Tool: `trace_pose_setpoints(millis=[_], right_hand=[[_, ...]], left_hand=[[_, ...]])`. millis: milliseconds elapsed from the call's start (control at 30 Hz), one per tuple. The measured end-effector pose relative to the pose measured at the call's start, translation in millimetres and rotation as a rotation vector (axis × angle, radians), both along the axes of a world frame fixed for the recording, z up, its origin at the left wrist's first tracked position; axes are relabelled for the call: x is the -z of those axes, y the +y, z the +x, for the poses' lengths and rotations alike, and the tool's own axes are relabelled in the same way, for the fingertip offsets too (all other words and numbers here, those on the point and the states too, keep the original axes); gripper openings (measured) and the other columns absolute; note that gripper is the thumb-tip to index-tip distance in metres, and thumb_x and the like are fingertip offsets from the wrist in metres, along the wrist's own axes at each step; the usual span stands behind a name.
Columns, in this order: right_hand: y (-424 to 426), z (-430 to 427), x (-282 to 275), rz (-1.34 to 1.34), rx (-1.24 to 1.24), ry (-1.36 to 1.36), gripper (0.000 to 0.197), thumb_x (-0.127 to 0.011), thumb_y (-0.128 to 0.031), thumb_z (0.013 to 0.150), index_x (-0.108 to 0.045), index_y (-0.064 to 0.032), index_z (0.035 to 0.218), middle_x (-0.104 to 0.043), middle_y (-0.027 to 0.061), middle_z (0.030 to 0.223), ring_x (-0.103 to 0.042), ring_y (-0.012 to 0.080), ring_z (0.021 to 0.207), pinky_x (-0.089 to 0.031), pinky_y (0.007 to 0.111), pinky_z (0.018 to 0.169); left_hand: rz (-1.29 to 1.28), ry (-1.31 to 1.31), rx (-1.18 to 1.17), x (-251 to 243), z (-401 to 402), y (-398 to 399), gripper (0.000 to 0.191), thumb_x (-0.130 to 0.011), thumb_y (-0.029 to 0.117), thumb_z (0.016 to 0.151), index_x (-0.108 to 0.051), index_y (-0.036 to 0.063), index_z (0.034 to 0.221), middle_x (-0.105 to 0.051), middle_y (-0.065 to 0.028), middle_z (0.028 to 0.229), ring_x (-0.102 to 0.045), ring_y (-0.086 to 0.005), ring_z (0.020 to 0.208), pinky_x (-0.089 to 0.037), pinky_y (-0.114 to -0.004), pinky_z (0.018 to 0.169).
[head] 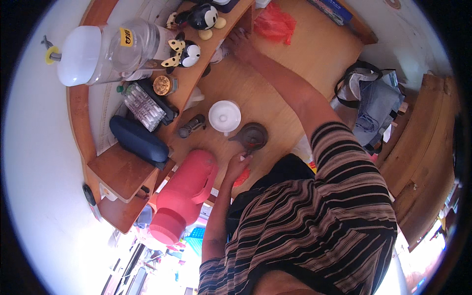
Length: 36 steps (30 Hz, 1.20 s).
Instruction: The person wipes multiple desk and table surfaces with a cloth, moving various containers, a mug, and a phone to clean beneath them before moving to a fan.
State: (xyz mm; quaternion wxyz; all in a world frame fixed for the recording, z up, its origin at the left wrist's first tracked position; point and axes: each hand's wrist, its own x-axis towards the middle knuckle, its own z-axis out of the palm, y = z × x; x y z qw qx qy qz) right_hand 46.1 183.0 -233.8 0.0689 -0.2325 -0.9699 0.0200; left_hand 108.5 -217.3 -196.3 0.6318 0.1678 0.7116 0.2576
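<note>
My left hand is at the near side of a small dark teapot, its bent fingers closed at the handle. The teapot stands on the wooden desk. Left of it is a white lidded cup, and beyond that a small dark cylindrical object lies on the desk. My right arm reaches far forward, with my right hand beneath the edge of the raised shelf. A pale object is close to its fingers; whether the hand holds anything is hidden.
A large red thermos jug stands at the left. The shelf bears cartoon figurines, a clear plastic jar, cotton swabs and a dark blue case. A red plastic bag lies ahead; a grey bag is at right.
</note>
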Motion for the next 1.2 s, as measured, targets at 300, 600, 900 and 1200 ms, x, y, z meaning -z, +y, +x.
trace_pose_setpoints(millis=[300, 600, 900, 1200], right_hand=[[-24.3, 36.3, 12.7, -0.109, 0.036, 0.139, 0.049, -0.054, -0.022, 0.086, -0.046, -0.0173, 0.134, -0.041, 0.0069, 0.141, -0.032, 0.0284, 0.133, -0.028, 0.049, 0.107], [-131.0, 228.1, -35.4, -0.340, 0.006, 0.005, 0.046, -0.066, -0.027, 0.077, -0.055, -0.0157, 0.121, -0.046, 0.0083, 0.137, -0.040, 0.0297, 0.127, -0.031, 0.051, 0.104], [-75.9, 67.9, -69.1, -0.590, 0.105, 0.643, 0.066, -0.070, -0.036, 0.079, -0.044, -0.0033, 0.129, -0.051, 0.0215, 0.123, -0.048, 0.0407, 0.113, -0.038, 0.046, 0.097], [-36.0, -34.4, -26.2, -0.960, 0.159, 0.709, 0.069, -0.078, -0.030, 0.071, -0.048, -0.0020, 0.126, -0.057, 0.0194, 0.120, -0.057, 0.0338, 0.108, -0.048, 0.040, 0.089]], left_hand=[[0.044, 0.054, 0.069, -5.1, -3.1, 4.7, 0.033, -0.060, 0.030, 0.086, -0.063, -0.0028, 0.090, -0.059, -0.0099, 0.068, -0.057, -0.0174, 0.063, -0.044, -0.033, 0.061], [0.087, 0.097, 0.111, 0.3, -5.7, 11.9, 0.033, -0.062, 0.032, 0.084, -0.061, -0.0018, 0.084, -0.058, -0.0085, 0.065, -0.057, -0.0161, 0.063, -0.043, -0.033, 0.059], [0.092, -0.024, -0.133, -17.1, -1.0, -17.4, 0.030, -0.065, 0.029, 0.087, -0.065, -0.0007, 0.091, -0.062, -0.0050, 0.071, -0.058, -0.0118, 0.065, -0.046, -0.027, 0.061], [0.041, 0.177, -0.343, -19.0, 9.1, -65.5, 0.026, -0.066, 0.029, 0.087, -0.066, 0.0035, 0.088, -0.059, -0.0029, 0.070, -0.054, -0.0103, 0.061, -0.045, -0.026, 0.057]])
